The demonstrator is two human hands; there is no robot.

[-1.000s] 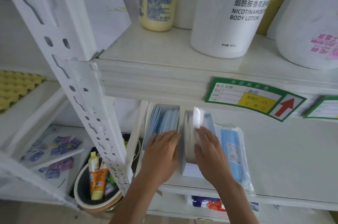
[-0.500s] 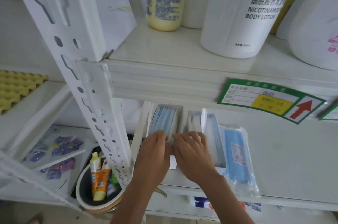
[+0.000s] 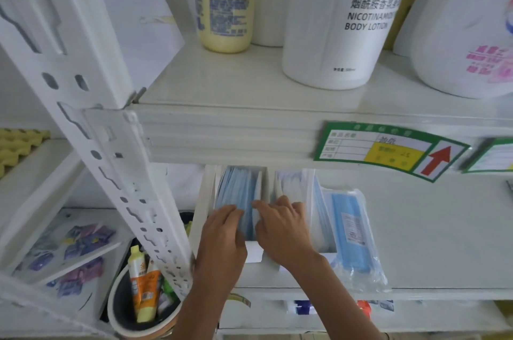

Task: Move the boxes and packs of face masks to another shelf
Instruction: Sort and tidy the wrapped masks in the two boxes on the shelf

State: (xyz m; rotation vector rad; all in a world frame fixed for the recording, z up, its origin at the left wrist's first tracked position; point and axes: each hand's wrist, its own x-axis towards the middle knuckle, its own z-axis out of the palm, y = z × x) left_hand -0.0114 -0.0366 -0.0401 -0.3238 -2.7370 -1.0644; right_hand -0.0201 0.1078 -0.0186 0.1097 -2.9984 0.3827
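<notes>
Hands meet over the two open white cardboard boxes of blue face masks standing side by side on the lower white shelf [image 3: 416, 242]. Left hand [image 3: 222, 231] rests on the left box [image 3: 236, 192], its grip curled over the blue masks inside; whether it pinches them, I cannot tell. Right hand [image 3: 283, 228] lies on the right box [image 3: 294, 187], fingers bent over the wall between the boxes, touching it. Just right of the boxes lies a clear plastic pack of blue masks [image 3: 355, 234], flat on the same shelf. Above, the upper white shelf [image 3: 222, 89] carries a yellow bottle [image 3: 224, 6] and a big white body lotion tub [image 3: 344, 20], with a green price tag [image 3: 388, 153] on its edge
</notes>
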